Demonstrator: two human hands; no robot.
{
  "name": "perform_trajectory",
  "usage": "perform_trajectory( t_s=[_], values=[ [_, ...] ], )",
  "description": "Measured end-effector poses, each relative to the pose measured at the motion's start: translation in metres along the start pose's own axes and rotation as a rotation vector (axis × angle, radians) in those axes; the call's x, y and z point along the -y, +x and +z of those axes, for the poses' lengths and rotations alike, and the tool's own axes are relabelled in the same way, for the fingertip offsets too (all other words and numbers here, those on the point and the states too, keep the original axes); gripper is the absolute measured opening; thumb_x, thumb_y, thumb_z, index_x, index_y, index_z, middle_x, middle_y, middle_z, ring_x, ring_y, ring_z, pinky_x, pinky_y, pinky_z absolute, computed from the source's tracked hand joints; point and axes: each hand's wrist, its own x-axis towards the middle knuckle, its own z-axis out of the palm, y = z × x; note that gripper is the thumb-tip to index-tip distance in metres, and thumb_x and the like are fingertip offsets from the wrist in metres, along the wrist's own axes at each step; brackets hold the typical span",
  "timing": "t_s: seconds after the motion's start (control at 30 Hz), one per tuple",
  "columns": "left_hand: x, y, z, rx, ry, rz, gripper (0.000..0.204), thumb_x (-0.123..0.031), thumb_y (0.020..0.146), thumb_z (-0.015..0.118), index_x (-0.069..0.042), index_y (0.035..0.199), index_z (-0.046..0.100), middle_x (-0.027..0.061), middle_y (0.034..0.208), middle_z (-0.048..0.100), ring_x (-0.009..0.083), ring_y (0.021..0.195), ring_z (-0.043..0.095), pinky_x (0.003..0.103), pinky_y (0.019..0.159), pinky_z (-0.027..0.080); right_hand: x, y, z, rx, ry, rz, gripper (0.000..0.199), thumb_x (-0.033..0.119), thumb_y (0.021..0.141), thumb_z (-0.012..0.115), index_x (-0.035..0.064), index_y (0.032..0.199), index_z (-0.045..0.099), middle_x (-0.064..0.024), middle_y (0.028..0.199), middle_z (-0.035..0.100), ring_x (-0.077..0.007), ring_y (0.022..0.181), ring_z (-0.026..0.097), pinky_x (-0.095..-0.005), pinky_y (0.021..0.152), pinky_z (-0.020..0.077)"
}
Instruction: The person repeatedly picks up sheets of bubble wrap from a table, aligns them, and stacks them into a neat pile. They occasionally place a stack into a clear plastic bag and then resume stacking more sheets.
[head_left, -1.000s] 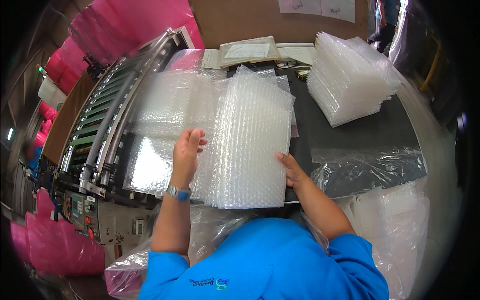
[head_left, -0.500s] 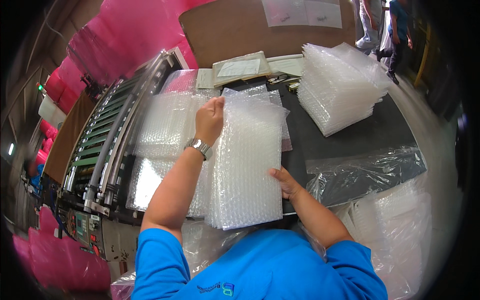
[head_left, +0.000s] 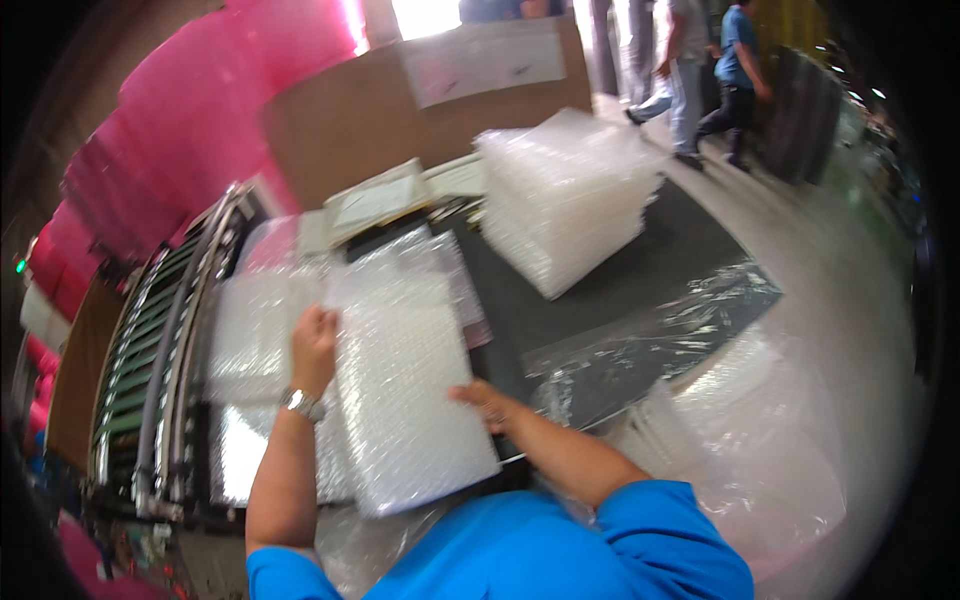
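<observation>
Between my hands is a stack of clear bubble-wrap sheets (head_left: 405, 390), slightly tilted, its lower edge close to my body. My left hand (head_left: 315, 350), with a metal watch on the wrist, is closed at the stack's upper left edge with fingers curled. At the right edge, my right hand (head_left: 484, 402) grips the stack, thumb on top and other fingers partly hidden beneath. More bubble-wrap sheets (head_left: 250, 330) lie flat left of my left hand. Behind the held stack, loose bubble-wrap pieces (head_left: 455, 280) rest on the dark tabletop.
A tall bubble-wrap pile (head_left: 565, 200) stands on the black table (head_left: 655, 250) at back right. Clear plastic film (head_left: 640, 345) covers the table's near right edge. A roller machine (head_left: 150, 360) borders the left. Two people (head_left: 735, 75) walk beyond, and a large clear plastic bag (head_left: 750, 440) sits at lower right.
The view has swung to the right, so table and machine appear further left and lower. Both hands keep hold of the bubble-wrap stack, which now looks more slanted.
</observation>
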Motion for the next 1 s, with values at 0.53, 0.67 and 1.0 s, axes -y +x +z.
perform_trajectory(
  t_s=[0.53,0.67,1.0],
  values=[
    [-0.028,-0.144,-0.002,0.059,-0.935,-0.616,0.060,-0.040,0.090,0.039,-0.001,0.134,0.026,0.0160,0.138,0.026,0.0264,0.120,0.036,0.037,0.099,0.030,0.001,0.000,0.012,-0.022,-0.129,-0.174,0.088,0.033,0.073,0.069,0.0122,0.138,0.013,-0.0114,0.130,0.034,-0.0251,0.119,0.036,-0.0396,0.097,0.0316],
    [-0.030,-0.155,0.000,0.049,-0.865,-0.639,0.060,-0.039,0.090,0.040,-0.001,0.133,0.026,0.0161,0.138,0.026,0.0263,0.120,0.036,0.037,0.099,0.030,0.010,-0.003,0.030,-0.028,-0.184,-0.196,0.093,0.031,0.071,0.071,0.0083,0.138,0.010,-0.0128,0.130,0.033,-0.0253,0.119,0.035,-0.0384,0.098,0.0300],
    [-0.024,-0.142,-0.014,-0.145,-0.769,-0.618,0.060,-0.037,0.089,0.044,-0.001,0.133,0.027,0.0164,0.137,0.027,0.0262,0.120,0.035,0.037,0.099,0.031,0.034,-0.012,0.102,0.327,-0.808,-0.265,0.111,0.041,0.064,0.075,0.0053,0.138,0.000,-0.0202,0.133,0.027,-0.0273,0.123,0.030,-0.0387,0.101,0.0267]
  ],
)
